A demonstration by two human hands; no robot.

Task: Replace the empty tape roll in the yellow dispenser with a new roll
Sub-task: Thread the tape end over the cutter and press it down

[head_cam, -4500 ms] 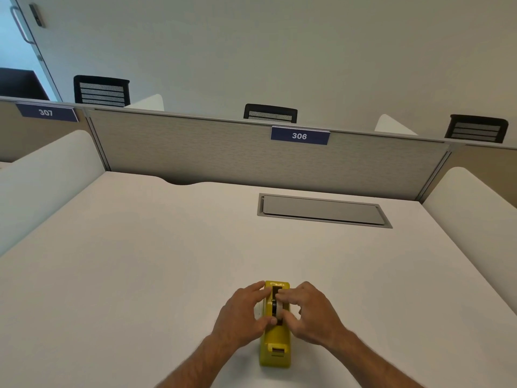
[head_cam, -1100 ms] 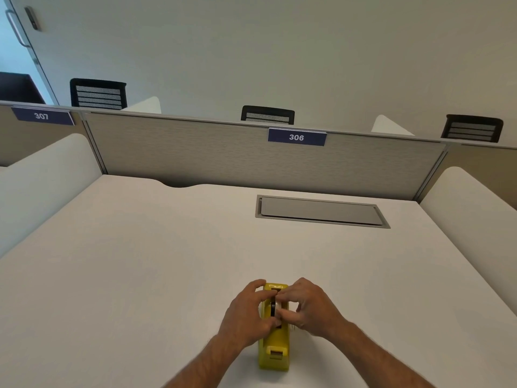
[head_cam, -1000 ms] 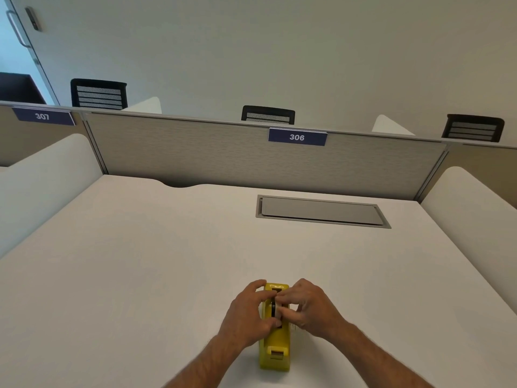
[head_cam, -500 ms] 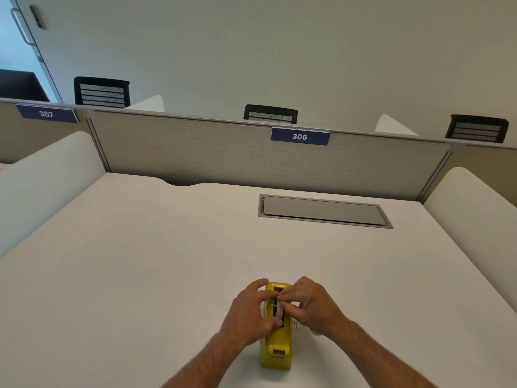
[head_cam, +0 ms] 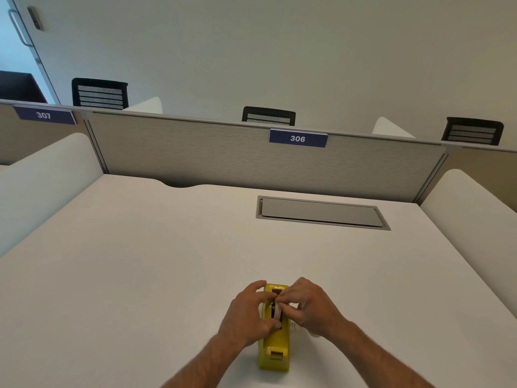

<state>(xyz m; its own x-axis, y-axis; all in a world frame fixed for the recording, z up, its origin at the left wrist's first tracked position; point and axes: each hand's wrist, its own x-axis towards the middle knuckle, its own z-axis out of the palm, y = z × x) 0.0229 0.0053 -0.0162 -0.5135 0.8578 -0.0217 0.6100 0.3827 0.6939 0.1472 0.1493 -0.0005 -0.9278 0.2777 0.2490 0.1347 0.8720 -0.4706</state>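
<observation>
Near the desk's (head_cam: 140,261) front edge, our left hand (head_cam: 246,315) grips the yellow dispenser (head_cam: 275,351) — our right hand (head_cam: 310,306) pinches the pale roll (head_cam: 277,311) in its cradle.

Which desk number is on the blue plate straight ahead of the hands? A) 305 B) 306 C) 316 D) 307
B: the blue plate on the partition directly beyond the yellow dispenser reads 306; the plate reading 307 sits off to the left.
</observation>
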